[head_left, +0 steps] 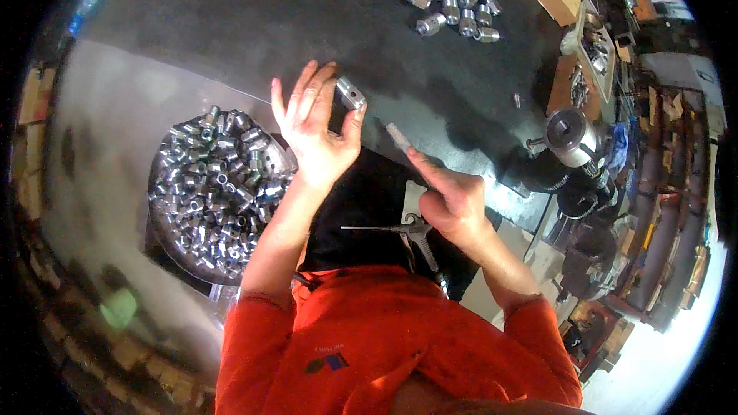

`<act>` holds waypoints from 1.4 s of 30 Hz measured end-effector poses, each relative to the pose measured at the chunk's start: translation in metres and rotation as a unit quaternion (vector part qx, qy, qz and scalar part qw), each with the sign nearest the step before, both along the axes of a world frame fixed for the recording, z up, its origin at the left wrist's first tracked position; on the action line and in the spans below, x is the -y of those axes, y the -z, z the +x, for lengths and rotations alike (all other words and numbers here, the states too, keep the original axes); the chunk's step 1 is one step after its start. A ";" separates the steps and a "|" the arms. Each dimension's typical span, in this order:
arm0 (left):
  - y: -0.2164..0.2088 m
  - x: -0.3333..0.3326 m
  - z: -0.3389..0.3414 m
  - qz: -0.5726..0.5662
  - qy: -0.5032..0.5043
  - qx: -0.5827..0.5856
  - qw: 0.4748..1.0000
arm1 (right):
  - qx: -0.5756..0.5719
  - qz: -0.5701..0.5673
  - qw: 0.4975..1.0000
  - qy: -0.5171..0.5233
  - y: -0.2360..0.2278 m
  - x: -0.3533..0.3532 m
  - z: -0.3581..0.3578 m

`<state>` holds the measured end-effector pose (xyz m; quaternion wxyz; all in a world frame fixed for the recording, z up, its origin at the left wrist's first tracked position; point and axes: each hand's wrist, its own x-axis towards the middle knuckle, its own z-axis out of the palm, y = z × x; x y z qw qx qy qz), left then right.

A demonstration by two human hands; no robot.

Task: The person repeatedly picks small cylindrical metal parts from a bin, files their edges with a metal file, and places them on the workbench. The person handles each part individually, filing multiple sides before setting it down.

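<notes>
My left hand (315, 119) pinches a shiny metal fitting (351, 94) between thumb and fingertips, and a dark hole shows in its side. The other fingers are spread upward. My right hand (457, 204) is closed around a flat grey file (398, 137), with the index finger stretched along it. The file's tip is to the right of the fitting and apart from it. Below the hands, an air blow gun (415, 232) with a thin nozzle lies against something black. A round container (152, 211) heaped with metal fittings (219, 184) is beside my left forearm.
Several more metal fittings (453, 6) stand and lie at the far side of the dark tabletop (254, 8). A round metal fixture (569, 134) rises at the right. Beyond it are a tray of small parts (596, 46) and shelving (661, 207). One small piece (516, 100) lies alone.
</notes>
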<state>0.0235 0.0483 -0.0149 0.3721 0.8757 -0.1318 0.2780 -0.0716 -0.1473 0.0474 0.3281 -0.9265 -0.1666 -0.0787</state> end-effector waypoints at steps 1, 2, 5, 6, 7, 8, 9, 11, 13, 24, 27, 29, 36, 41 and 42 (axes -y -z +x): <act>-0.002 -0.002 -0.002 -0.001 -0.002 0.001 1.000 | -0.010 0.011 1.000 -0.001 -0.007 0.000 0.000; -0.002 -0.002 -0.003 -0.001 -0.005 -0.006 1.000 | -0.021 0.022 1.000 -0.003 -0.015 -0.003 0.002; -0.005 -0.003 -0.003 0.004 0.009 -0.019 1.000 | 0.008 0.063 0.998 -0.008 -0.006 -0.019 0.019; -0.005 -0.002 -0.002 0.005 0.016 -0.021 1.000 | 0.031 0.085 0.996 -0.008 0.002 -0.026 0.027; -0.005 -0.001 -0.001 0.004 0.017 -0.018 1.000 | 0.024 0.079 0.997 -0.004 0.008 -0.029 0.031; -0.005 0.000 -0.001 0.003 0.019 -0.015 1.000 | 0.019 0.072 0.997 0.000 0.013 -0.032 0.036; -0.004 0.000 -0.002 0.003 0.018 -0.015 1.000 | 0.012 0.065 0.998 0.000 0.014 -0.038 0.043; -0.002 -0.002 -0.001 -0.003 0.017 -0.004 1.000 | -0.059 0.020 0.998 0.017 0.002 -0.045 0.047; -0.003 -0.003 0.000 -0.003 0.019 -0.006 1.000 | -0.098 0.015 0.995 0.025 -0.003 -0.049 0.050; -0.002 -0.002 0.000 0.011 0.023 -0.006 1.000 | -0.060 0.028 0.997 0.029 0.001 -0.045 0.041; -0.005 -0.001 0.000 0.011 0.018 0.007 1.000 | -0.014 0.026 0.999 0.021 0.006 -0.037 0.030; -0.003 -0.002 -0.002 0.015 0.008 0.000 1.000 | -0.053 -0.013 0.998 0.016 0.002 -0.045 0.041; -0.005 -0.002 -0.001 0.012 0.016 0.004 1.000 | 0.008 0.008 1.000 0.010 0.008 -0.033 0.031; -0.001 -0.003 0.000 0.006 0.023 0.012 1.000 | -0.010 -0.005 1.000 0.018 0.008 -0.049 0.051; -0.002 -0.002 0.000 0.004 0.024 0.007 1.000 | 0.015 -0.001 1.000 0.017 0.011 -0.048 0.050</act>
